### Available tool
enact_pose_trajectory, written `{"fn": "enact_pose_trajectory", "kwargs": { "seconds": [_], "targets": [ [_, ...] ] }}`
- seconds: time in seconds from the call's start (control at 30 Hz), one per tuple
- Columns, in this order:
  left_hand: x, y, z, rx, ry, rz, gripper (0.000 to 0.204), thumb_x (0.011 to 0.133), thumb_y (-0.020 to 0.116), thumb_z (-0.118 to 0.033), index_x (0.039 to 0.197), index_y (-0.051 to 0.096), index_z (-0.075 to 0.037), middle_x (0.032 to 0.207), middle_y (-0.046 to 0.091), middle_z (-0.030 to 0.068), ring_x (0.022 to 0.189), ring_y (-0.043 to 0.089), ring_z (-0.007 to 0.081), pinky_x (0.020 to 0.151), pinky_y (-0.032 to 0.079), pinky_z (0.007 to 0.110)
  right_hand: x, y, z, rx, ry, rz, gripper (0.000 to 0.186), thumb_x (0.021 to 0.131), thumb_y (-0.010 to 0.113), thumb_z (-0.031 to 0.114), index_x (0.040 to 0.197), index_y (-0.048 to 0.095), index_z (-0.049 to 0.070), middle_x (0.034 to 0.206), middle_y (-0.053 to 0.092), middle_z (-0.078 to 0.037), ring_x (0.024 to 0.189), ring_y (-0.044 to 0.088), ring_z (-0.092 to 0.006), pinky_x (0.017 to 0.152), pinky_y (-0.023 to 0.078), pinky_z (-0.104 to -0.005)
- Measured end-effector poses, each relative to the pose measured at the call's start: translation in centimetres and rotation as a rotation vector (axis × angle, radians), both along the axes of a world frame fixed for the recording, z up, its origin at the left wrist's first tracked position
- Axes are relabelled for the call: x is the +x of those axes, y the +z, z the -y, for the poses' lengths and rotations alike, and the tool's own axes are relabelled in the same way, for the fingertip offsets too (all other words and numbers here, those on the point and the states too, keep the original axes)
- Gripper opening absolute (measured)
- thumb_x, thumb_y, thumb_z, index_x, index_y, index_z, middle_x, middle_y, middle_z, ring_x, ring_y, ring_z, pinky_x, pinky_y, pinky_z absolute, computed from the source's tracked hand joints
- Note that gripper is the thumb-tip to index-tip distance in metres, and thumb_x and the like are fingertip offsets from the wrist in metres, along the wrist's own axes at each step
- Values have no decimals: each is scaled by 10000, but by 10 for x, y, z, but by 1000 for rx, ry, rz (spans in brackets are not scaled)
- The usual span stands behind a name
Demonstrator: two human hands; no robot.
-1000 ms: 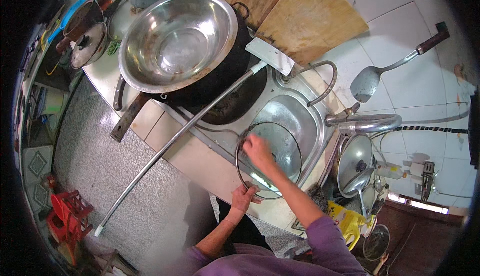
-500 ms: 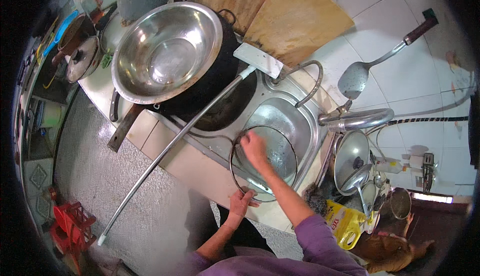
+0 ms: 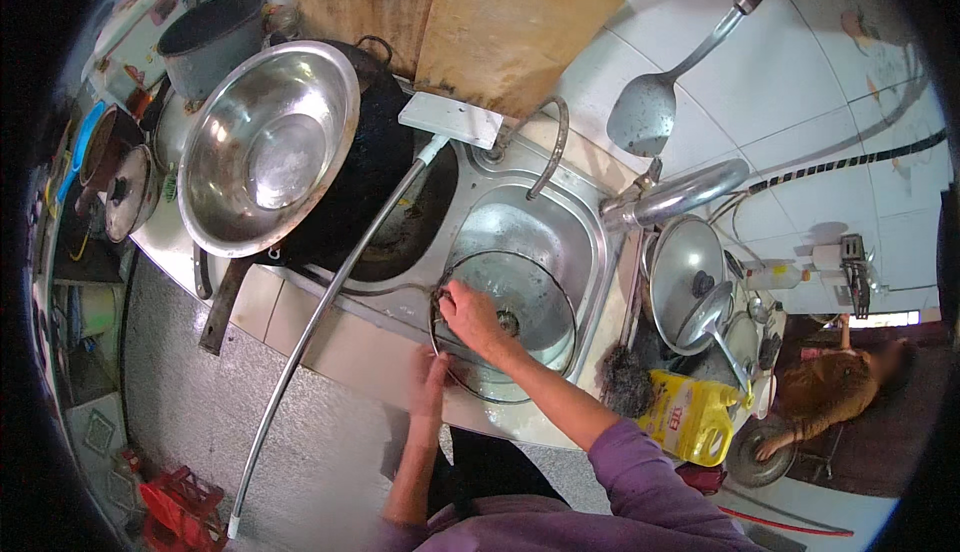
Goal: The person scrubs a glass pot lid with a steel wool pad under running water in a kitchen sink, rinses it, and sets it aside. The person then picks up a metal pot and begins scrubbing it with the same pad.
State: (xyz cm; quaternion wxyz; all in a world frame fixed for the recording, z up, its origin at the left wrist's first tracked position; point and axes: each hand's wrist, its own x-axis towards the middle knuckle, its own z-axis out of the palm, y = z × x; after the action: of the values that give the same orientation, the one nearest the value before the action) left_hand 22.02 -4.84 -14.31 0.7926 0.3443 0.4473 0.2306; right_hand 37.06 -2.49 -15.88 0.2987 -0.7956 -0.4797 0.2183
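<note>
Clear glass edged with a thin dark rim formed the round lid (image 3: 540,352) in front of the person, which lay partly over the sink (image 3: 600,262) and partly over the near strip of the counter (image 3: 365,362). From where I stood, I saw the right hand (image 3: 470,317) at the lid's left edge, its fingers bunched together against the rim; whether they pinched the rim or a scrubber, I could not tell. The left hand (image 3: 428,382) was just below it, beside the nearest part of the rim, so blurred that I could not make out whether it gripped or merely touched the glass.

A curved metal faucet (image 3: 690,192) reached out on the far right of the sink. To the left, a wide steel bowl (image 3: 275,152) sat tilted on a black wok (image 3: 375,172), and a long metal pole (image 3: 302,340) with a white head (image 3: 450,120) slanted across the sink and counter. Two wooden boards (image 3: 510,27) leaned at the back, while a spatula (image 3: 643,117) was against the tiled wall. On the right, a dark scouring clump (image 3: 627,382) rested beside a yellow jug (image 3: 690,417). Beyond them, another person in brown (image 3: 825,392) had one hand at a round pan (image 3: 760,462).
</note>
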Motion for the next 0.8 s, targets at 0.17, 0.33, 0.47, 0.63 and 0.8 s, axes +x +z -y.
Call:
{"fn": "enact_pose_trajectory", "kwargs": {
  "seconds": [0.17, 0.33, 0.47, 0.63, 0.8],
  "targets": [
    [-15, -60, -3, 253, -128, -149, 117, 824, 547, -125, 802, 484, -30, 691, 541, 49, 616, 569, 142, 523, 473, 270, -7, 6, -7, 55, -7, 5, 157, 787, 513, 157, 850, 509, 13, 776, 577, -211, 691, 566, -387, 612, 455, -484],
    [14, 20, 23, -134, -32, 23, 105, 811, 553, -101, 799, 481, -25, 694, 553, 74, 541, 583, 172, 473, 524, 300, 41, -12, -19, -40, -198, 198, 159, 786, 518, 168, 849, 518, 22, 728, 580, -203, 657, 568, -387, 588, 449, -490],
    [13, 15, 31, -174, -12, 47, 97, 813, 558, -93, 820, 484, -32, 673, 556, 67, 552, 589, 169, 487, 524, 300, 1, 1, 6, -45, -62, 73, 175, 784, 537, 176, 854, 531, 16, 750, 591, -191, 675, 573, -378, 609, 459, -460],
    [8, -36, 6, 101, -73, -101, 131, 810, 576, -120, 840, 487, -28, 687, 553, 48, 555, 568, 155, 494, 497, 288, -8, 11, 17, -13, 24, -8, 189, 782, 542, 174, 855, 518, 1, 801, 590, -189, 731, 572, -369, 636, 458, -440],
    [14, 21, 19, -106, -71, -22, 112, 808, 562, -99, 859, 496, -23, 709, 563, 61, 574, 578, 164, 510, 521, 303, -11, 20, 22, -63, 40, -39, 196, 791, 544, 182, 876, 511, 9, 812, 587, -180, 729, 568, -372, 632, 455, -443]
  ]
}}
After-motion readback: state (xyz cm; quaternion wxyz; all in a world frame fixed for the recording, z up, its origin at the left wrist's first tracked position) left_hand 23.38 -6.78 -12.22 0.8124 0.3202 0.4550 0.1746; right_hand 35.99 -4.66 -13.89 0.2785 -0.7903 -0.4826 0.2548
